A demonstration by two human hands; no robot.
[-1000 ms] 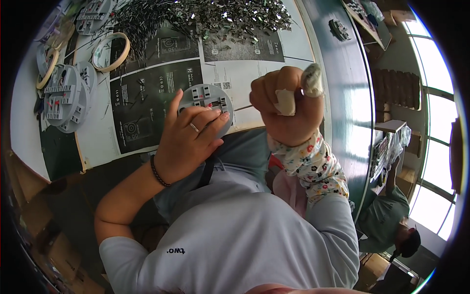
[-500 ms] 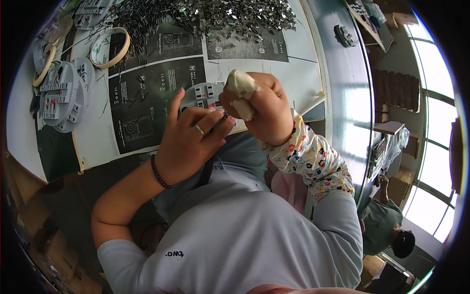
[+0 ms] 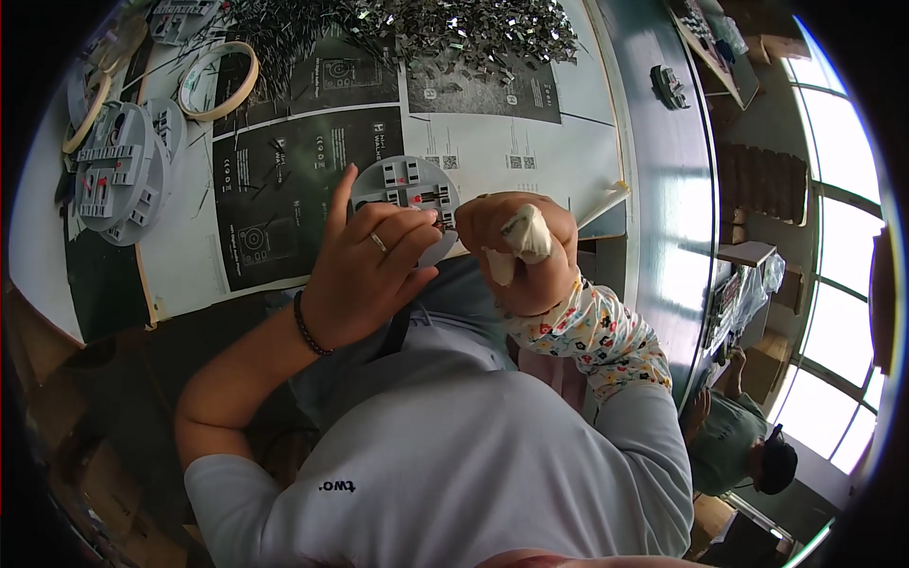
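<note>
Worktop (image 3: 47, 256) runs all around your grey disc (image 3: 407, 192), which is the landmark here: it lies flat on the side nearest your body. Dark printed sheet (image 3: 312, 227) sits left of the disc; heap of small shiny pieces (image 3: 492, 33) is well beyond it, far side. Stack of similar discs (image 3: 123, 170) stands well left of it, tape ring (image 3: 244, 93) beyond and left. Your left hand (image 3: 369, 260) is where it was half a second ago, palm down over the disc's near left part, little finger raised, other fingers bent onto it; can't tell if they pinch anything or just press. Main change: your right hand (image 3: 519, 270) was over the disc's right part and is now just beside the right rim, closer to you. It's curled up tight, fingertips hidden, so can't tell whether it holds a piece or touches the rim. Net effect: the slots and small red parts (image 3: 417, 199) on the disc show again. My read: you're between two touches, left side steadying, and nothing visible confirms that the last piece is seated.
</note>
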